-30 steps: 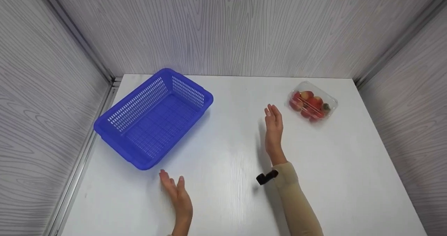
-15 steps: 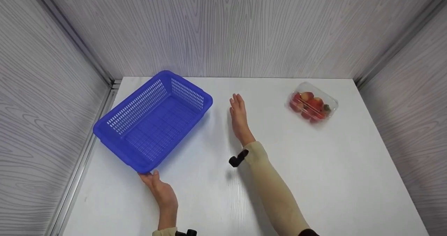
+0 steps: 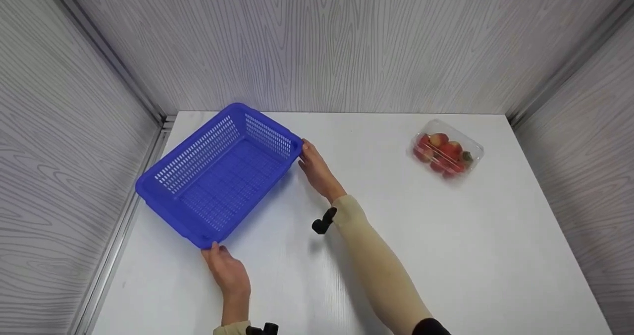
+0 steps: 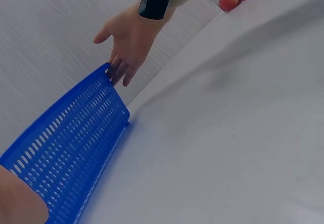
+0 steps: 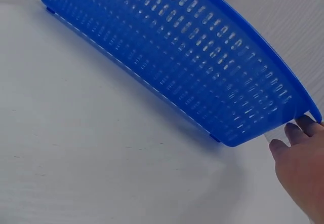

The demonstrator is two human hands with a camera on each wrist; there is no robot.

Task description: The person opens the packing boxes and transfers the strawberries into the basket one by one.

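A blue plastic basket (image 3: pixel 228 176) with slotted walls sits at an angle on the left of the white table. At its near corner my left hand (image 3: pixel 229 275) grips the rim, thumb on top and fingers mostly hidden beneath. My right hand (image 3: pixel 319 174) holds the far right corner. In the right wrist view, the fingertips (image 5: pixel 293 133) of that hand tuck under the basket's rim (image 5: pixel 253 39). The left wrist view shows the slotted outer wall (image 4: pixel 71 143), with part of my left hand (image 4: pixel 20 201) at its near end.
A clear plastic box (image 3: pixel 446 149) of red and yellow fruit lies at the back right of the table (image 3: pixel 446 255). Wood-grain panels (image 3: pixel 322 42) enclose the table at the back and both sides. A small black device (image 3: pixel 324 221) is worn at my right wrist.
My left hand has moved up and left to the basket's near corner and taken hold. The right hand has moved left from near the fruit box to grip the other corner.
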